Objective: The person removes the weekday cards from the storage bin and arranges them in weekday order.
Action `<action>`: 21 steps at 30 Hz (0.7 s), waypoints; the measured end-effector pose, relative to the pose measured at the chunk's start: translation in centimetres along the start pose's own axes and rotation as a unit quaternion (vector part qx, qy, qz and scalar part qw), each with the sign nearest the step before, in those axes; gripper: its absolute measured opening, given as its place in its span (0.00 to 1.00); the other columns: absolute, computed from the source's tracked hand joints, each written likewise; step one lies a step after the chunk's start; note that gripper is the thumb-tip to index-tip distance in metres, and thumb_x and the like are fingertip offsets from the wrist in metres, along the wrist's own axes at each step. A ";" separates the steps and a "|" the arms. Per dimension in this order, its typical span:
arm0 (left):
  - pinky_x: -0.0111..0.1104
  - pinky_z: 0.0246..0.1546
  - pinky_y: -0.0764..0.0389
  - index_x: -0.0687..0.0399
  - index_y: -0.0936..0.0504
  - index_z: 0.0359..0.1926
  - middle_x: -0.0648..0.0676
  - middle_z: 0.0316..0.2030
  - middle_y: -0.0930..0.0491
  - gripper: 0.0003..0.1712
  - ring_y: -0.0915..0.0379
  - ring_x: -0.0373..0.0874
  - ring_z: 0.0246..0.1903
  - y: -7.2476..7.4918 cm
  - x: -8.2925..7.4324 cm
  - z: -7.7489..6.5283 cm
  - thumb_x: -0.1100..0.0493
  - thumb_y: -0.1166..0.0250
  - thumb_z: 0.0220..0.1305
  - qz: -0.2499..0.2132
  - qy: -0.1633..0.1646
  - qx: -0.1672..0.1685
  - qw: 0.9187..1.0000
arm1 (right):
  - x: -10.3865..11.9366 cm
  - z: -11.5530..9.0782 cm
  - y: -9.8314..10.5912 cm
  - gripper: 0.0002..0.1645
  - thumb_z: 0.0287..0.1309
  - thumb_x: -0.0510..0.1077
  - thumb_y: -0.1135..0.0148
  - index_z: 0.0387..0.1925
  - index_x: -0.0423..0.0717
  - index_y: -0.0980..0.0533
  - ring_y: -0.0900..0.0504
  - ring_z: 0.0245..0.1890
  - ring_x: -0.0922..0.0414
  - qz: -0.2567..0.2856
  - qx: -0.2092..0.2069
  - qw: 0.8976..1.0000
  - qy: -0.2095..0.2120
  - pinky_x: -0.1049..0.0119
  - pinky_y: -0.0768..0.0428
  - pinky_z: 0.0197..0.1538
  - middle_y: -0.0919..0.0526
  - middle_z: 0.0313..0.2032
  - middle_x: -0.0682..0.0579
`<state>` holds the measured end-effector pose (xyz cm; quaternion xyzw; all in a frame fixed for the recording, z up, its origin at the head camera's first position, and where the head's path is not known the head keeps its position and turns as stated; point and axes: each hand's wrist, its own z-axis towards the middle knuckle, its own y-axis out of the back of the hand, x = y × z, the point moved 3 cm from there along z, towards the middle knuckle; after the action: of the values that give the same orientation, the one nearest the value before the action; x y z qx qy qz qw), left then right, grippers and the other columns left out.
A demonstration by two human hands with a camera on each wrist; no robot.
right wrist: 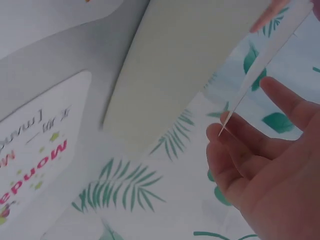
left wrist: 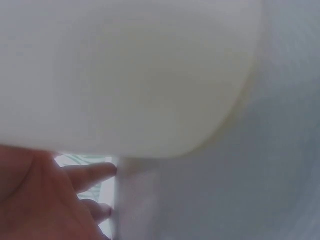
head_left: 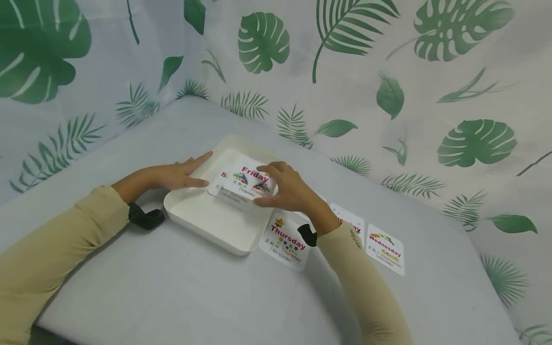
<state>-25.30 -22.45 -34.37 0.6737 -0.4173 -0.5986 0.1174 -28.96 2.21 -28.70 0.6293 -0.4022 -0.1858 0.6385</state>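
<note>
My right hand (head_left: 288, 188) pinches the edge of a white card printed "Friday" (head_left: 253, 173), holding it raised over a white tray (head_left: 211, 232). Edge-on in the right wrist view, the card (right wrist: 265, 57) meets the curled fingertips. Under it in the tray lies a "Saturday" card (head_left: 241, 202), partly covered. My left hand (head_left: 174, 175) is at the tray's left rim, thumb and index finger extended over it and apart. The left wrist view has the tray wall (left wrist: 150, 100) hiding part of that hand (left wrist: 50, 200).
On the table right of the tray lie a "Thursday" card (head_left: 284, 242), a "Wednesday" card (head_left: 385, 249) and another card (head_left: 348, 219) partly behind my right arm. A "Monday" card (right wrist: 40, 145) shows in the right wrist view. A leaf-patterned cloth (head_left: 302, 96) hangs behind the table.
</note>
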 end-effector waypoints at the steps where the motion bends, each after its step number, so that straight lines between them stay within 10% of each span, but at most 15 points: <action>1: 0.62 0.60 0.79 0.47 0.73 0.70 0.61 0.71 0.73 0.49 0.84 0.66 0.67 -0.2 0.0 0.0 0.43 0.49 0.64 0.000 -0.001 0.002 1.000 | -0.2 -0.6 0.0 0.46 0.43 0.60 0.32 0.64 0.57 0.39 0.41 0.63 0.46 0.007 0.003 1.000 -0.002 0.46 0.36 0.61 0.41 0.65 0.46; 21: 0.63 0.59 0.78 0.48 0.73 0.70 0.66 0.70 0.73 0.48 0.83 0.68 0.66 -0.2 -0.2 -0.3 0.43 0.50 0.66 -0.001 -0.009 -0.007 1.000 | -3.7 -9.1 -0.8 0.44 0.42 0.57 0.32 0.63 0.59 0.37 0.40 0.64 0.47 0.020 0.005 1.000 -0.016 0.45 0.30 0.56 0.41 0.65 0.48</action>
<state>-24.94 -22.26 -34.32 0.6677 -0.4137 -0.6076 0.1181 -24.19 10.83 -29.42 0.6211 -0.4260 -0.1807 0.6325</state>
